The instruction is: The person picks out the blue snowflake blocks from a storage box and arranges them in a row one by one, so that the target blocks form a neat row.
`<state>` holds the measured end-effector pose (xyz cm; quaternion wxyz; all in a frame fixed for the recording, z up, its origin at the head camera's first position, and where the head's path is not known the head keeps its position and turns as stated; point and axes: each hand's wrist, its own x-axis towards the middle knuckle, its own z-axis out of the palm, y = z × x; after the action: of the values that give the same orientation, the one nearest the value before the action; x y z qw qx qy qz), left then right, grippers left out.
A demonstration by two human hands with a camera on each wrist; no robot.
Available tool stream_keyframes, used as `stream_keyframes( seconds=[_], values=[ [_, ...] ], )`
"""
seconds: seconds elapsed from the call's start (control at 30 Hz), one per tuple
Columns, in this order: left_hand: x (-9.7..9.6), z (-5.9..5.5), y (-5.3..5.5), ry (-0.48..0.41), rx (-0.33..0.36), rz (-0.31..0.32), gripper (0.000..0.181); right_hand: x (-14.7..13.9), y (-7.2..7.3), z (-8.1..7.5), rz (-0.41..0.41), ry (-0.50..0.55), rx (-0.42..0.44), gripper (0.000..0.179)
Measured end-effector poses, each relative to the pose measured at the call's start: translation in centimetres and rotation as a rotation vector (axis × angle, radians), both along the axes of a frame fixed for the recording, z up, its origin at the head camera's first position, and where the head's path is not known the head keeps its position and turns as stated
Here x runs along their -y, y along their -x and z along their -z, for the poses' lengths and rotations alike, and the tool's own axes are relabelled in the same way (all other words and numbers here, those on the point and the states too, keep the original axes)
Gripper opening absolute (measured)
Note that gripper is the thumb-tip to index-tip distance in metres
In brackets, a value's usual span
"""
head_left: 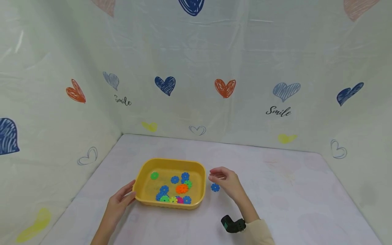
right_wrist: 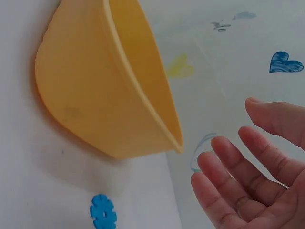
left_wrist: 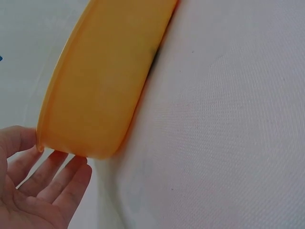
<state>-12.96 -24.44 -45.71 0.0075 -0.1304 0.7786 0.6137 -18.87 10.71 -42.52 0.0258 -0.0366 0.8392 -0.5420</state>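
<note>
We see the left hand (head_left: 120, 197) gripping the end of a yellow tray (head_left: 145, 189), its thumb at the rim and its fingertips against the end wall. The tray stands on the pale surface (head_left: 294, 197), stretching from the left hand across toward the right hand (head_left: 227, 182). That right hand is just beyond the tray's other end, thumb and fingers apart, holding nothing. Near its fingers, on the surface outside the tray, we find a blue notched disc (head_left: 215, 187).

Between the two hands, inside the tray, more discs lie scattered: a lone green disc (head_left: 154, 175) farther forward than the left hand, an orange patch (head_left: 182, 189) (one disc or two overlapping, we cannot tell), and a pink disc (head_left: 180, 200) partly covered by its neighbours. Behind the right hand, we notice a black device (head_left: 233, 225) at the wrist, beside a cream sleeve (head_left: 259, 233).
</note>
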Motion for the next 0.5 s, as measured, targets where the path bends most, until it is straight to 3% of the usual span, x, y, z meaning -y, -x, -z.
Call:
stream_keyframes(
  seconds=[0.27, 0.5],
  values=[
    [0.0, -0.4, -0.1, 0.006, 0.013, 0.004, 0.053, 2.8, -0.8, -1.0, -0.115, 0.071, -0.039, 0.032],
    [-0.2, -0.5, -0.2, 0.007, 0.008, -0.003, 0.052, 5.8, -0.9, 0.1, -0.206, 0.081, -0.020, 0.030]
  ],
)
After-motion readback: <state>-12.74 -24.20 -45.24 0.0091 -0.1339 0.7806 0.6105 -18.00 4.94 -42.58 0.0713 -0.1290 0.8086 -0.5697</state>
